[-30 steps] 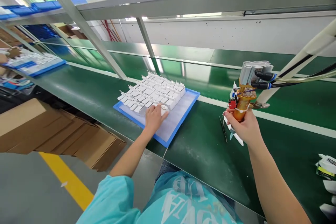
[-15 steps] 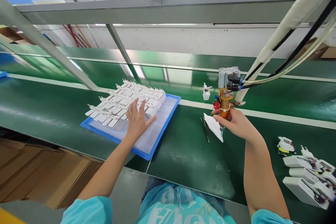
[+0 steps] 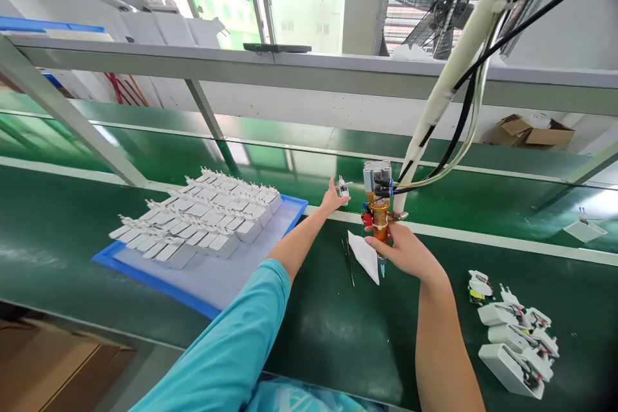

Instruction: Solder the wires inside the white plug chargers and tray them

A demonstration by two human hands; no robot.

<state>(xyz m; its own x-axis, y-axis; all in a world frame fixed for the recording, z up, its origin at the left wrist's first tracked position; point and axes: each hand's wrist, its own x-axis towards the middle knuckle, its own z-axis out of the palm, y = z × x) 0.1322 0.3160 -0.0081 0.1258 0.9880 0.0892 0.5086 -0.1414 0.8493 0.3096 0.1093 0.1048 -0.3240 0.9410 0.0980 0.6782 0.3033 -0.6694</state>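
Thumb and forefinger of the left hand stood spread at a white plug adapter on the green bench, far side; contact could not be determined. The right hand gripped an amber-bodied pneumatic tool, right of it. Tweezers lay nearer. Rowed white units occupied a blue-rimmed tray, left.

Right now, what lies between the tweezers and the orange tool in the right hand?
In the head view, a white piece, material unclear, lies between the tweezers and the orange tool.
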